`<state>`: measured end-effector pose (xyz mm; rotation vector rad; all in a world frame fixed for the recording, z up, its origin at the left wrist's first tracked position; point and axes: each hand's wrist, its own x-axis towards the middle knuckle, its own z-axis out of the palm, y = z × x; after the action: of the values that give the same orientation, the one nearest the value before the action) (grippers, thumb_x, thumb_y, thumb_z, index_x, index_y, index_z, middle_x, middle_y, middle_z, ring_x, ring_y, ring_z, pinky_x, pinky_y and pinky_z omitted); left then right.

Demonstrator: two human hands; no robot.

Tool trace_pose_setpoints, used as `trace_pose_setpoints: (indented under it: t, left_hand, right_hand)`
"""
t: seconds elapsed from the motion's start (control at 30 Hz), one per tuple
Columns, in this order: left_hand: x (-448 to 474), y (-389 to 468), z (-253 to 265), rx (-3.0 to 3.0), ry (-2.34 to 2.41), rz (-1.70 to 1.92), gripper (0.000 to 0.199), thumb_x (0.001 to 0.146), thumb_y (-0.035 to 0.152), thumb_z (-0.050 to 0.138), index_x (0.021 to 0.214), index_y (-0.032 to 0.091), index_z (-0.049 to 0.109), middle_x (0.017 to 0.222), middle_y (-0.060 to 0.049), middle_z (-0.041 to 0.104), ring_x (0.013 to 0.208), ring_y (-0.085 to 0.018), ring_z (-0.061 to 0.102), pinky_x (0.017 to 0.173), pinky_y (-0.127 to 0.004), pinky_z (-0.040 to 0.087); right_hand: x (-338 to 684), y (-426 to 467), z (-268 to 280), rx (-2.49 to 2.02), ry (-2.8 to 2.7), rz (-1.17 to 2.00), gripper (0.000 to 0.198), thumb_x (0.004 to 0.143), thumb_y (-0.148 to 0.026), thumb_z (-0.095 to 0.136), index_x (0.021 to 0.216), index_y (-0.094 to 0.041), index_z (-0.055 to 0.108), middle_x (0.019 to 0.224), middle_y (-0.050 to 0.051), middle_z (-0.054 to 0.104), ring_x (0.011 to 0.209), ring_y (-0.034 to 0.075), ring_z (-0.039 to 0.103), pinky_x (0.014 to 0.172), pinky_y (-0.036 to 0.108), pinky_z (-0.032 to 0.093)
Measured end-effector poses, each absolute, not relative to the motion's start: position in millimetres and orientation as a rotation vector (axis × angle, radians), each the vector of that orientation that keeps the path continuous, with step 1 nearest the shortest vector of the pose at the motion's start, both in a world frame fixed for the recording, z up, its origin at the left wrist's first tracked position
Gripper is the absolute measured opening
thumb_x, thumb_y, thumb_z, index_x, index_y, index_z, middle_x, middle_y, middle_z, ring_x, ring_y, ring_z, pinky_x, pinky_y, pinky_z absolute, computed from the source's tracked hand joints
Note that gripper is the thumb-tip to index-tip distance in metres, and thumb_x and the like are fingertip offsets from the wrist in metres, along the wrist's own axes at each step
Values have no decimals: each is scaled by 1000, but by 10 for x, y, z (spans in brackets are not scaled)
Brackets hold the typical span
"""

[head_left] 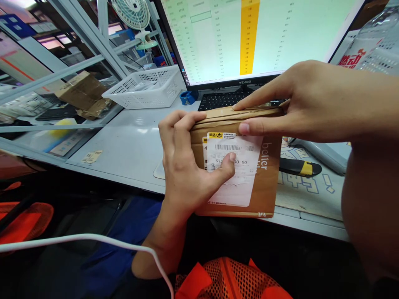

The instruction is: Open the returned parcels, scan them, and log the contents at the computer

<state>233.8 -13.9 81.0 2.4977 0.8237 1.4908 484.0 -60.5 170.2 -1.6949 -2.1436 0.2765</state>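
A brown cardboard box (268, 182) is tilted up at the desk's front edge, its labelled side facing me. On that side is a white shipping label (240, 182) with a barcode. My left hand (190, 166) grips the box's left side, thumb across the label and fingertips over the top edge. From the right, my right hand (299, 99) pinches the top edge, its thumb on the front by the label and its fingers on the top flap. Part of the flap's far side is hidden behind my right hand. Just right of the box lies a black and yellow utility knife (301, 167).
Behind the box stand a black keyboard (218, 101) and a lit monitor (205, 50). A white plastic basket (149, 89) and a blue tape roll (188, 98) sit to the left. A clear bottle (374, 45) is at the right. A white cable (93, 237) crosses the lower left.
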Motion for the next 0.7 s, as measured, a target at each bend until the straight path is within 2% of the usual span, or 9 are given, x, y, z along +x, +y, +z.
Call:
trace_pose_setpoints:
  t: [0.07,0.2,0.33,0.5,0.7]
  left_hand:
    - [2337,-140,815,2499,826,1490,57,86,47,80,137,45,55,141,-8,51,145,-42,48,115,-70,55]
    - [2338,-101,812,2507,820,1483,59,85,47,80,138,42,55,142,-10,50,145,-43,49,115,-71,55]
    - [2336,-72,812,2513,799,1483,60,84,49,80,139,42,56,142,-10,51,144,-44,49,116,-72,55]
    - [2330,-102,820,2495,818,1478,54,89,47,73,140,44,55,144,-8,51,147,-43,47,119,-72,52]
    - [2330,-95,810,2474,833,1468,46,95,41,59,140,44,55,144,-8,53,147,-41,48,120,-69,53]
  right_hand:
    - [4837,-603,1705,-1704,-2130,291,59,90,-79,68,124,-33,84,84,-1,75,61,20,64,48,30,49]
    - [4839,-589,1715,-1713,-2108,347,59,91,-76,70,126,-30,83,86,0,76,69,22,68,58,32,56]
    - [4853,-559,1714,-1652,-2173,300,57,95,-75,68,129,-32,82,90,-1,77,64,19,66,50,30,49]
    - [4873,-540,1696,-1613,-2194,207,57,94,-78,66,128,-36,83,78,-5,75,50,15,61,39,27,38]
    - [4910,-531,1694,-1634,-2204,243,62,94,-83,65,132,-36,81,84,-4,78,56,18,66,41,28,43]
